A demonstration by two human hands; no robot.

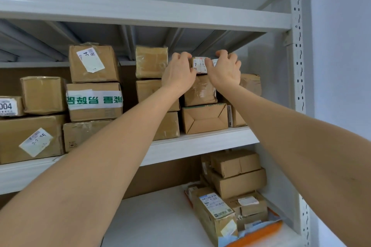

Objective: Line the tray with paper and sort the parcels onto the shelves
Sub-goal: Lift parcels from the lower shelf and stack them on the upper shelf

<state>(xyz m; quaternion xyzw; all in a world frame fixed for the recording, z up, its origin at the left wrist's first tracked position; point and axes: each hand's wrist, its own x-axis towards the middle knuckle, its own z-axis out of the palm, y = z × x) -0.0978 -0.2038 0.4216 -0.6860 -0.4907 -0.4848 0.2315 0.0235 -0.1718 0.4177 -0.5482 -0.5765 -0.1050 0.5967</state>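
Note:
A small cardboard parcel with a white label sits on top of a stack of boxes at the right end of the middle shelf. My left hand grips its left side, fingers curled over the top edge. My right hand grips its right side the same way. Both arms reach up from the lower corners of the view. The parcel rests on a taped brown box. Most of the small parcel is hidden behind my hands.
Many brown parcels fill the middle shelf, among them one with green printed tape. The lower shelf holds a pile of parcels at its right end. A perforated upright post stands right; the upper shelf is close above.

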